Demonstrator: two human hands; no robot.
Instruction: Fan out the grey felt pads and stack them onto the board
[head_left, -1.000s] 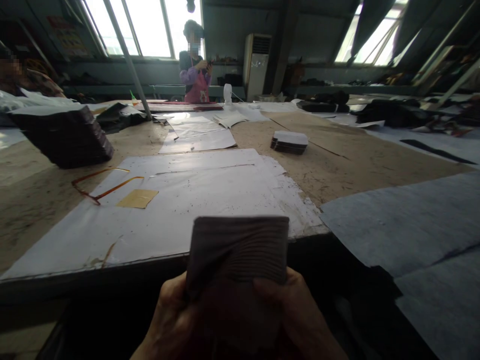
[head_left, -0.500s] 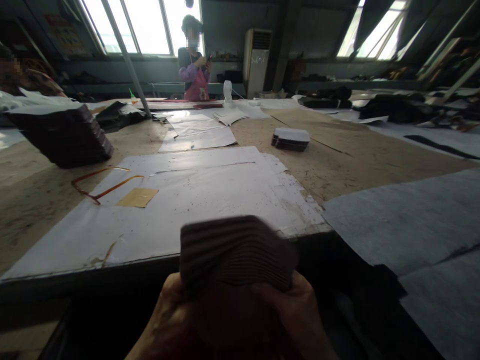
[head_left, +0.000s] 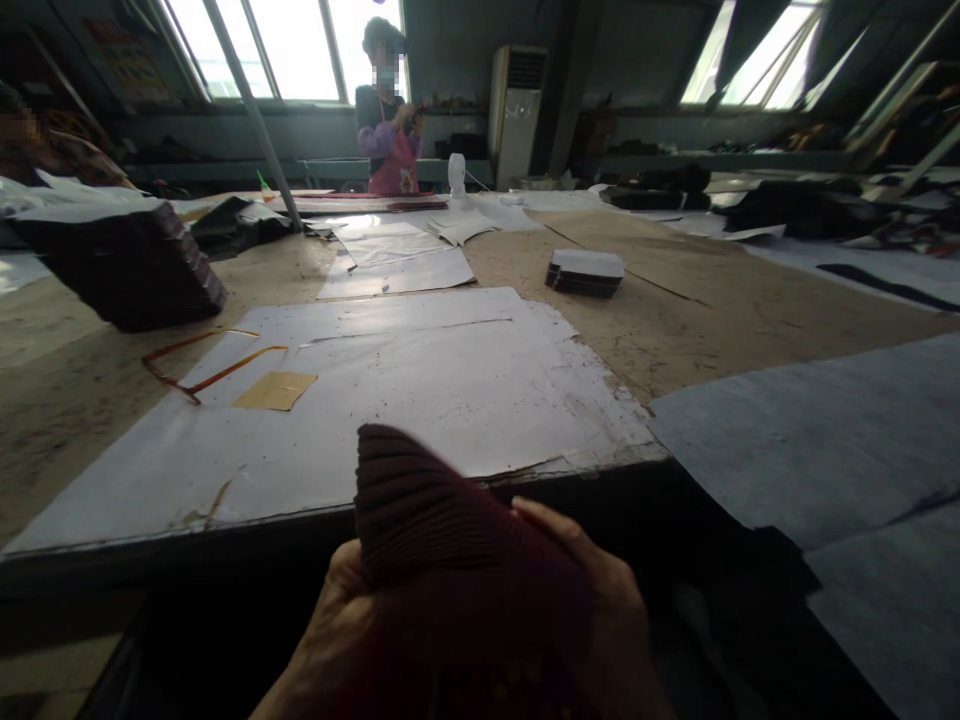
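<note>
Between my two hands, just off the near table edge, is a fanned stack of dark maroon fabric pieces (head_left: 427, 505). Their layered edges spread out toward the upper left. My left hand (head_left: 349, 605) is closed on the stack's left side, with its thumb up against the layers. On the right side my right hand (head_left: 600, 580) grips the same stack, its thumb or finger lying along the sloping upper face. The undersides of both hands and the lower part of the stack are lost in shadow.
White paper (head_left: 420, 390) covers the near table, bearing eyeglasses (head_left: 199, 385) and a tan paper square (head_left: 276, 391). A tall dark stack (head_left: 120, 265) stands left; a smaller stack (head_left: 585, 274) lies right of centre. Grey sheet material (head_left: 840, 430) lies right. A person (head_left: 388, 120) stands across the table.
The stack has bent and fanned, its right side sloping down to show a smooth maroon face. My right hand has shifted up along that side; the left stays about where it was.
</note>
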